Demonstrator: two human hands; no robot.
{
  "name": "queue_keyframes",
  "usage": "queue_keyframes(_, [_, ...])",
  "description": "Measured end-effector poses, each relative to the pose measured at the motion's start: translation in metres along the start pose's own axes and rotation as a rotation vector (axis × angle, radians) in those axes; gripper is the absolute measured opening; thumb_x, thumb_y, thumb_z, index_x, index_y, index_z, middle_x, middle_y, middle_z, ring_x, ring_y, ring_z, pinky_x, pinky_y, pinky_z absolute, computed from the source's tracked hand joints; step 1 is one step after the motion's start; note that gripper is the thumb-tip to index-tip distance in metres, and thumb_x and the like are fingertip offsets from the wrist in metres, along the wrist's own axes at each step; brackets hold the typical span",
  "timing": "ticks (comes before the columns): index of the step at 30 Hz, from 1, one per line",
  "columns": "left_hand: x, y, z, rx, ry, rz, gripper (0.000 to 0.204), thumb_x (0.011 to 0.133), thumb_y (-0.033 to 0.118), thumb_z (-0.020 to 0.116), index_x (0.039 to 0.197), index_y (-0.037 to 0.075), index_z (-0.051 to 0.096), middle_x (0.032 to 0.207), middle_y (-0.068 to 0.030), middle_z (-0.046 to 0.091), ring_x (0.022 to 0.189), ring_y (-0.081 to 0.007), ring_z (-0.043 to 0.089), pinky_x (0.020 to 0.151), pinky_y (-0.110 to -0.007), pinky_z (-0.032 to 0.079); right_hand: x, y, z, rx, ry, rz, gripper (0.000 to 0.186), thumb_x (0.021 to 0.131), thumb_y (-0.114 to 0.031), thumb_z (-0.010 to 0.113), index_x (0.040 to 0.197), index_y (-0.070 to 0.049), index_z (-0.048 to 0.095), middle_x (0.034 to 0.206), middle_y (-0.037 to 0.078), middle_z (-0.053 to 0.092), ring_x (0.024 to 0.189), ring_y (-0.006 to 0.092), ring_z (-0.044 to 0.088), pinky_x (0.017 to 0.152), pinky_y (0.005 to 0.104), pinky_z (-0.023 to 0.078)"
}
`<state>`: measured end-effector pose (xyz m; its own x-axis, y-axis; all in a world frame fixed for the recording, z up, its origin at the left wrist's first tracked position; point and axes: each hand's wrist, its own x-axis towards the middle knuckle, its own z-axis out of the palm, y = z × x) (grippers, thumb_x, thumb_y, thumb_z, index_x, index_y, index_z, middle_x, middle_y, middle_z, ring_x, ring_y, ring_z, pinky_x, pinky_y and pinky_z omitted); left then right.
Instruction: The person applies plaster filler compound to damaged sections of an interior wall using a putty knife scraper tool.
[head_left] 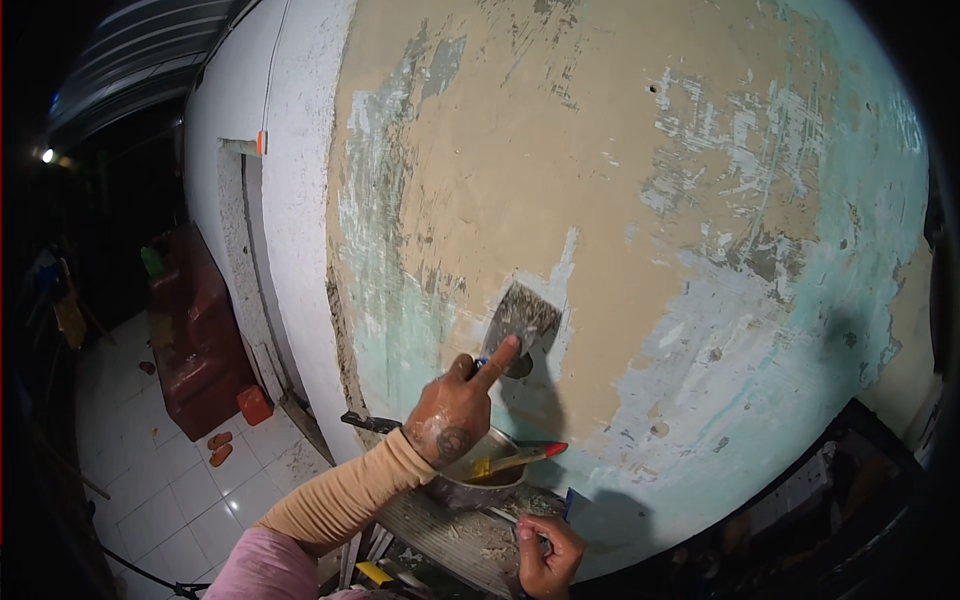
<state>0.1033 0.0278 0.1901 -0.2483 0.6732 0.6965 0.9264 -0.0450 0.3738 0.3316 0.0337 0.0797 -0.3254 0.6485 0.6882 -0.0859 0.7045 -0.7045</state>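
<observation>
My left hand (452, 410) grips a putty knife (521, 318), with the index finger stretched along its wide metal blade. Smeared with pale, crumbly filler, the blade lies against the wall (560, 190), or very close to it. That wall is patched in tan, grey and pale green. Beneath this hand stands a metal pot (478, 494) with a brush (520, 457) with a red-tipped handle lying across it. My right hand (550, 556) is curled closed at the lower middle, beside a small blue edge (569, 503); whatever it holds is hidden.
A ridged, filler-spattered board (440, 535) bears the pot. A dark flat handle (370, 423) juts out left of the pot. On the tiled floor (180, 500) at left are a dark red sofa (200, 350), a red container (254, 405) and orange sandals (220, 448). Dark equipment (790, 520) stands lower right.
</observation>
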Motion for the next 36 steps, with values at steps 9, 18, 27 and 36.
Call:
queue_keyframes(9, [0.008,0.0,-0.024,0.03,-0.021,0.051,0.082,0.079,-0.005,0.054,0.153,0.023,0.032,0.09,-0.0218,0.054,0.068,-0.0394,0.061,0.064,-0.048,0.055,0.007,-0.009,-0.003,-0.008,-0.041,-0.023,0.016,0.092,-0.013,0.067,0.097,0.002,0.069,0.078,0.008,0.064,0.058,0.0124,0.051,0.053,0.0261,0.04])
queue_keyframes(18, [0.016,-0.014,-0.05,0.226,-0.181,0.033,0.072,0.084,0.001,0.055,0.151,0.022,0.038,0.095,-0.0226,0.059,0.073,-0.0379,0.065,0.067,-0.044,0.057,0.002,-0.005,-0.003,0.027,-0.032,-0.004,0.017,0.094,-0.014,0.066,0.097,0.002,0.07,0.075,0.007,0.064,0.059,0.0101,0.053,0.053,0.0258,0.041])
queue_keyframes(27, [-0.013,0.019,-0.052,-0.39,0.0,0.125,0.064,0.089,0.002,0.056,0.149,0.0,0.036,0.099,-0.0211,0.068,0.087,-0.0193,0.068,0.075,-0.033,0.053,0.015,0.012,-0.014,0.115,-0.113,0.08,0.024,0.082,-0.004,0.069,0.104,0.004,0.067,0.085,0.014,0.07,0.076,0.0219,0.069,0.072,0.0319,0.053])
queue_keyframes(36, [-0.038,0.074,-0.017,-1.382,-0.175,-0.65,0.052,0.098,0.02,0.063,0.142,-0.001,0.043,0.116,-0.0126,0.064,0.105,-0.0176,0.063,0.09,-0.031,0.054,0.085,-0.068,0.004,0.354,-0.324,0.038,0.083,0.082,-0.007,0.077,0.149,0.005,0.029,0.137,0.018,0.043,0.105,0.0203,0.061,0.083,0.0311,0.055])
